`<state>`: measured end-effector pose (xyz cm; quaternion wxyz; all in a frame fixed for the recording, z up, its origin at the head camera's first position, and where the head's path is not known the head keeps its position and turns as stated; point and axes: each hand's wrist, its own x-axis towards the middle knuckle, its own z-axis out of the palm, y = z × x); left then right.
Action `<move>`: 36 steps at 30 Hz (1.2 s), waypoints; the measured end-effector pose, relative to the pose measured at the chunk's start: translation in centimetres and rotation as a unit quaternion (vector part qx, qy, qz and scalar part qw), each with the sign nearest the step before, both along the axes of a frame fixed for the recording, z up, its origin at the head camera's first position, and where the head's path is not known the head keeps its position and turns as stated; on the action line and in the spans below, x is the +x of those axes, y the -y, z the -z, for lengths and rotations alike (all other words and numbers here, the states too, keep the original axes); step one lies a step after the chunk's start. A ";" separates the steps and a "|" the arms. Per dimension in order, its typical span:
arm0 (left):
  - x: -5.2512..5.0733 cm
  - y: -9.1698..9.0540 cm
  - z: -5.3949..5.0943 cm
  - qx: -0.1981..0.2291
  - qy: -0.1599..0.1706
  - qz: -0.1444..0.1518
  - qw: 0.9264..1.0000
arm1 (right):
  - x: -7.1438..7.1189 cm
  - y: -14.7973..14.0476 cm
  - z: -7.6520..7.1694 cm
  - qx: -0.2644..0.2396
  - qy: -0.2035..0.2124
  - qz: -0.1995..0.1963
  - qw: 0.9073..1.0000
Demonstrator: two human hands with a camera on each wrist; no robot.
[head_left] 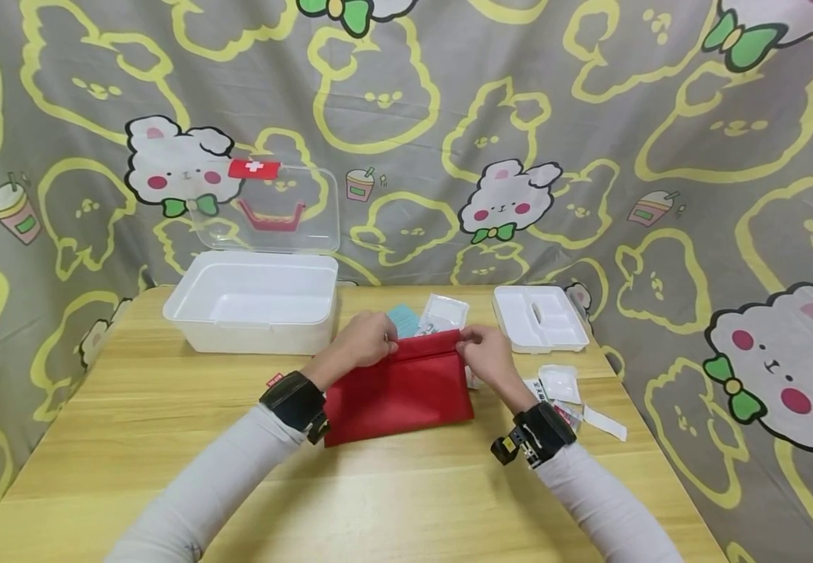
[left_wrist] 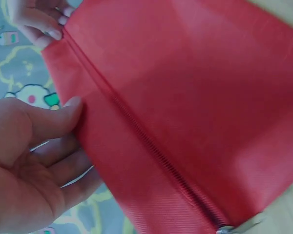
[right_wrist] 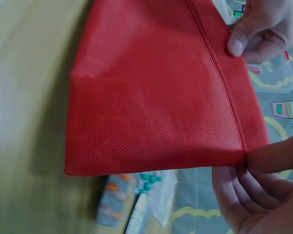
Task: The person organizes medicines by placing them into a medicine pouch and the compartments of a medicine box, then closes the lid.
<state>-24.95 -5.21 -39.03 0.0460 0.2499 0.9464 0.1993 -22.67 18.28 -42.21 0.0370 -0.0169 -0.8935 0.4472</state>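
Note:
A flat red zipper pouch [head_left: 402, 399] is held up at its top edge by both hands, its lower part reaching toward the front of the table. My left hand [head_left: 367, 342] pinches the top edge left of the middle, thumb on the near face. At the top right corner, my right hand [head_left: 488, 357] grips the pouch between thumb and fingers, by the zipper's end. The zipper [left_wrist: 151, 144] runs along below the top edge and looks closed. A metal zipper pull [left_wrist: 225, 229] shows at its left end in the left wrist view. What the pouch contains is hidden.
A white first-aid box [head_left: 259, 338] with its clear lid raised stands at back left. A white compartment tray [head_left: 543, 344] lies at back right. Behind the pouch are a teal packet [head_left: 402, 319] and white packets [head_left: 445, 310]; more small packets [head_left: 559, 384] lie right of my right hand.

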 end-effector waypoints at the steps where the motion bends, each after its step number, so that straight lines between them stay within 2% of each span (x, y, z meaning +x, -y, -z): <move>1: 0.0 0.1 -0.3 -0.008 0.001 0.007 1.000 | -0.1 -0.1 -0.3 0.000 0.003 -0.004 1.000; 5: 0.3 0.3 -2.2 -0.035 0.006 0.032 0.999 | -0.5 -0.1 -1.4 0.000 0.001 -0.011 1.000; 10: 0.5 0.4 -4.9 -0.052 0.041 0.052 0.996 | -0.9 0.4 -2.8 0.027 -0.026 -0.018 0.999; 14: 0.6 0.4 -6.0 -0.058 0.029 0.062 0.996 | -1.3 1.1 -3.9 0.033 -0.047 -0.024 0.998; 19: 0.4 1.1 -6.3 -0.052 0.020 0.071 0.996 | -1.7 2.1 -4.4 0.030 -0.050 -0.033 0.998; 24: -0.1 2.5 -6.6 -0.047 0.013 0.055 0.997 | -1.8 2.7 -4.1 0.040 -0.038 -0.044 0.998; 26: -0.4 3.0 -6.8 -0.040 0.019 0.036 0.998 | -1.7 2.9 -3.8 0.044 -0.028 -0.053 0.997; 30: -0.6 3.8 -6.7 -0.015 0.056 0.004 0.998 | -1.5 3.6 -3.1 0.037 -0.001 -0.084 0.996; 36: -0.5 4.2 -5.9 -0.009 0.083 -0.007 0.996 | -1.0 5.2 -2.2 -0.011 0.033 -0.117 0.992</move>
